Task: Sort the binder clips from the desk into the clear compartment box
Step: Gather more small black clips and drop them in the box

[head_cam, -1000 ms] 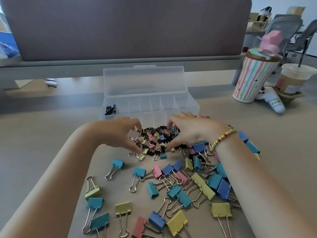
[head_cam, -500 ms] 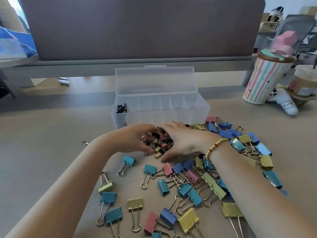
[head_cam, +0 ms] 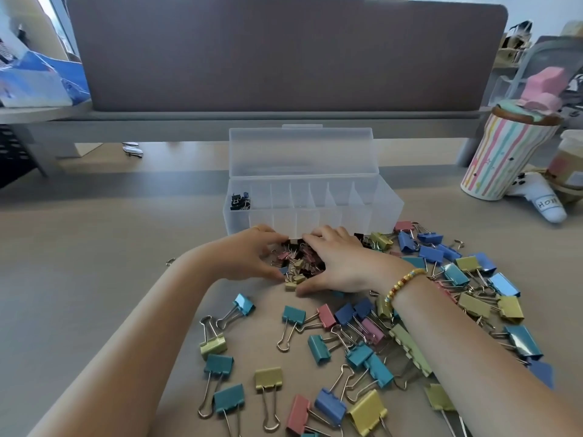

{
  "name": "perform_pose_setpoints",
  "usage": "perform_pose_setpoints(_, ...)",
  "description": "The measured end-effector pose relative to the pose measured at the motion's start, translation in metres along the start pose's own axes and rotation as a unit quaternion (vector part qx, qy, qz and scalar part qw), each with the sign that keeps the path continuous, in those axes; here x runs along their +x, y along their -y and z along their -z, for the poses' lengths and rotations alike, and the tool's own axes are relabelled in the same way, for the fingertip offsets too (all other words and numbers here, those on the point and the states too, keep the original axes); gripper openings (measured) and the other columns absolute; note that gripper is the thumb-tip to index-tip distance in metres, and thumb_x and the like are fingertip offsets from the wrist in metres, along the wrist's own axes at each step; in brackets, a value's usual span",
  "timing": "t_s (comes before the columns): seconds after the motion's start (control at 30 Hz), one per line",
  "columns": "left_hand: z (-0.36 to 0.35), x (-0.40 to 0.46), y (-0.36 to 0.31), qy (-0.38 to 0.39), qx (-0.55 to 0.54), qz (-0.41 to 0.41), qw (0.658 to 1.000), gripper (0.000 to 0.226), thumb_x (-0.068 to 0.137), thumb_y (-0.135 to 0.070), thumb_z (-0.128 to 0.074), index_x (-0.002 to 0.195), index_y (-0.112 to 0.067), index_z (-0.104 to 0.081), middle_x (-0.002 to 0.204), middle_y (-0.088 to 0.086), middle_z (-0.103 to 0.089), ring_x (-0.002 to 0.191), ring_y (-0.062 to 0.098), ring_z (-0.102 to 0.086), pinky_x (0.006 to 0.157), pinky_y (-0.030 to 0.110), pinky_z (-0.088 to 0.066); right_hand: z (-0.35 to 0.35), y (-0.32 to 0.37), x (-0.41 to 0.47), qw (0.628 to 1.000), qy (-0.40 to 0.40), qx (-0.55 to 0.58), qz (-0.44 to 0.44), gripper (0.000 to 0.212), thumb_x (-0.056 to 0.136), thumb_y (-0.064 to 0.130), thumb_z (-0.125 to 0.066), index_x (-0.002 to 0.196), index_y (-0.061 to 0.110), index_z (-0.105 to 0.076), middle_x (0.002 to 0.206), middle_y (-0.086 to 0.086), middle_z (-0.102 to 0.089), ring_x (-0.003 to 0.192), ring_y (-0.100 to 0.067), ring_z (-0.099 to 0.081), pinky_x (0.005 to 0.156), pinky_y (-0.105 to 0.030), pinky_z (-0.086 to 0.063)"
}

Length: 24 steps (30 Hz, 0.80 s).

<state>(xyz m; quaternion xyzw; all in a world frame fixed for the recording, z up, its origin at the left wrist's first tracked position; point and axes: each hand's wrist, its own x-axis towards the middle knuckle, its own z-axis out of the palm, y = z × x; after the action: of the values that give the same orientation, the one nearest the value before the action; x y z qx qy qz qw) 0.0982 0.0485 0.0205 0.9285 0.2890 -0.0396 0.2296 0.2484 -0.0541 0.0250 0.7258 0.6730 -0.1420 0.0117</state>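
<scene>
Both hands, left [head_cam: 243,257] and right [head_cam: 339,263], cup a heap of small mixed-colour binder clips [head_cam: 299,263] against the clear plastic compartment box [head_cam: 372,209]; large coloured binder clips [head_cam: 362,351] crowd the desk [head_cam: 79,279]; striped cup [head_cam: 508,156] far right.

One clear compartment box [head_cam: 362,212] stands just beyond the two hands, the left hand [head_cam: 249,257] and right hand [head_cam: 340,263]. One cluster of small black clips [head_cam: 240,201] sits in its leftmost compartment. Between the hands lies one heap of small clips [head_cam: 299,261], too tangled to count. Dozens of large clips [head_cam: 366,354] lie around the right forearm; about eight lie nearer the left forearm.
</scene>
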Motion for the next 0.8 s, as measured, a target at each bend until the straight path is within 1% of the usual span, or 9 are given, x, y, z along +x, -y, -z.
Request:
perform_pose_setpoints(0.13,-0.001,0.004,-0.001,0.001,0.005,-0.003,1.0,0.066,0.083,-0.034,-0.066,0.141,-0.025,-0.037,0.125,-0.002,-0.04,0.099,0.009,-0.045,0.092,0.017,-0.033,-0.003,0.003,0.002,1.0,-0.008,0.001,-0.006,0.096,0.07,0.071,-0.059,0.142,0.016,-0.028,0.142,-0.002,-0.025,0.13,-0.021,-0.023,0.107,-0.036,-0.025)
perform_pose_setpoints(0.23,-0.003,0.003,0.002,-0.012,-0.004,-0.001,1.0,0.065,0.082,-0.036,-0.066,0.14,-0.027,-0.038,0.128,-0.004,-0.035,0.101,0.009,-0.043,0.094,0.017,-0.032,-0.005,0.002,0.004,1.0,-0.021,0.01,-0.008,0.091,0.071,0.07,-0.058,0.14,0.016,-0.032,0.139,-0.001,-0.026,0.127,-0.021,-0.025,0.105,-0.035,-0.026)
perform_pose_setpoints(0.33,-0.006,0.0,0.005,-0.029,-0.02,-0.014,0.999,0.057,0.084,-0.033,-0.065,0.135,-0.026,-0.042,0.135,-0.007,-0.033,0.105,0.007,-0.042,0.095,0.017,-0.032,-0.007,0.001,0.005,0.999,-0.034,0.024,-0.005,0.086,0.073,0.069,-0.057,0.138,0.017,-0.033,0.138,-0.002,-0.029,0.127,-0.02,-0.027,0.105,-0.034,-0.028)
perform_pose_setpoints(0.43,-0.01,-0.002,0.003,-0.054,-0.009,-0.027,0.998,0.04,0.088,-0.029,-0.06,0.126,-0.024,-0.047,0.128,-0.007,-0.043,0.102,0.007,-0.043,0.091,0.018,-0.033,-0.009,0.0,0.006,0.999,-0.046,0.016,0.011,0.078,0.08,0.065,-0.052,0.138,0.017,-0.033,0.135,-0.003,-0.032,0.126,-0.02,-0.028,0.104,-0.034,-0.031)
perform_pose_setpoints(0.5,-0.011,-0.003,0.001,-0.067,-0.003,-0.03,0.997,0.032,0.089,-0.028,-0.058,0.12,-0.022,-0.049,0.121,-0.006,-0.046,0.103,0.009,-0.046,0.092,0.02,-0.036,-0.011,0.0,0.006,0.998,-0.051,0.006,0.022,0.07,0.085,0.061,-0.048,0.138,0.017,-0.033,0.136,-0.003,-0.031,0.127,-0.019,-0.027,0.104,-0.034,-0.03)
perform_pose_setpoints(0.57,-0.012,-0.004,0.0,-0.077,-0.003,-0.027,0.997,0.033,0.089,-0.028,-0.058,0.119,-0.02,-0.048,0.117,-0.006,-0.046,0.106,0.012,-0.049,0.093,0.021,-0.038,-0.012,0.0,0.006,0.998,-0.059,0.002,0.033,0.064,0.088,0.057,-0.046,0.137,0.019,-0.033,0.136,-0.002,-0.031,0.128,-0.019,-0.026,0.103,-0.033,-0.031)
perform_pose_setpoints(0.67,-0.014,-0.005,-0.001,-0.075,0.013,-0.017,0.997,0.045,0.09,-0.03,-0.056,0.132,-0.02,-0.041,0.125,-0.004,-0.043,0.111,0.012,-0.048,0.097,0.021,-0.036,-0.013,0.001,0.005,0.997,-0.069,-0.003,0.039,0.058,0.089,0.055,-0.046,0.134,0.019,-0.034,0.133,-0.003,-0.032,0.126,-0.018,-0.029,0.099,-0.032,-0.035)
perform_pose_setpoints(0.73,-0.015,-0.004,-0.002,-0.072,0.035,-0.019,0.997,0.041,0.092,-0.03,-0.053,0.13,-0.019,-0.043,0.126,-0.002,-0.042,0.108,0.012,-0.046,0.094,0.018,-0.035,-0.014,0.001,0.004,0.996,-0.079,-0.013,0.04,0.055,0.09,0.053,-0.046,0.13,0.017,-0.035,0.13,-0.004,-0.034,0.123,-0.019,-0.031,0.095,-0.03,-0.036)
perform_pose_setpoints(0.8,-0.017,-0.002,-0.003,-0.079,0.059,-0.019,0.995,0.031,0.093,-0.029,-0.05,0.121,-0.016,-0.046,0.122,0.001,-0.043,0.098,0.011,-0.045,0.085,0.015,-0.034,-0.016,0.002,0.004,0.993,-0.098,-0.035,0.047,0.05,0.092,0.05,-0.044,0.127,0.015,-0.037,0.126,-0.006,-0.036,0.119,-0.02,-0.035,0.089,-0.028,-0.036)
